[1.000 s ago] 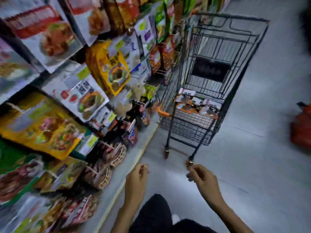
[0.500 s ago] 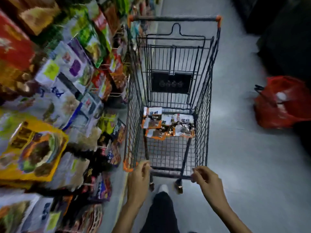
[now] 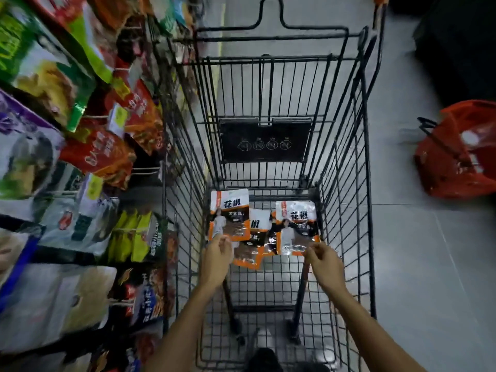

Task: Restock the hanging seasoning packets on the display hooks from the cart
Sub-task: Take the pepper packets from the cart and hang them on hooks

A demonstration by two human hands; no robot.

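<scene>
The left hand (image 3: 217, 255) is inside the cart (image 3: 346, 183), fingers partly curled, fingertips at the lower left corner of the left packet (image 3: 229, 208). The right hand (image 3: 323, 261) is also inside the cart, fingers curled, fingertips at the lower right edge of the right packet (image 3: 295, 224). Motion blur hides the contact points, so it cannot be told whether either hand already pinches its packet or only touches it. Neither packet appears lifted.

The packets lie flat on the cart floor at the far end of the basket section. A middle packet (image 3: 259, 224) lies between the outer two and partly under them. A further packet (image 3: 247, 257) shows below it, between the two hands.

The display (image 3: 102, 157) stands just beside the cart on the person's left and is hung with assorted packets. Bare hooks (image 3: 146, 170) show near its middle rows. A red basket (image 3: 456, 162) sits on the floor (image 3: 429, 264), well apart to the right.

Status, as a judgement: the pick step is in hand. All visible stock of this type is in the cart and none of it shows on the display. Remaining: secure a packet, carry it to a free hook, thread the hang hole, then repeat for every packet.
</scene>
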